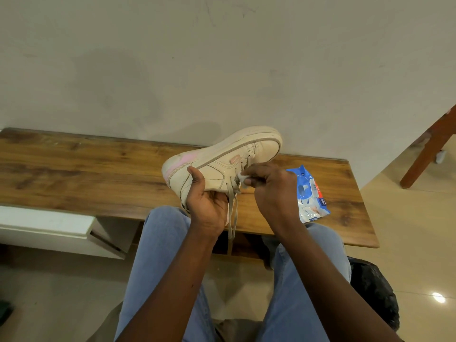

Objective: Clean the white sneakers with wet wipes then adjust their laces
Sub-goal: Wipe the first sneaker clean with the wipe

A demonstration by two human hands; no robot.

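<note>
A white sneaker [222, 159] with a pink heel patch is held on its side above the wooden bench, sole toward the wall. My left hand [206, 201] grips it from below at the collar, thumb up on its side. My right hand [269, 188] pinches a crumpled white wet wipe [243, 177] and presses it against the lace area. The grey laces [233, 213] hang loose below the shoe. Only this one sneaker is in view.
A blue and white wet wipes pack [311, 193] lies on the wooden bench [74, 166] right of my hands. The wall stands just behind. A white drawer unit [49, 225] sits below left, a brown wooden leg [429, 149] at right, a black bag [375, 290] by my right knee.
</note>
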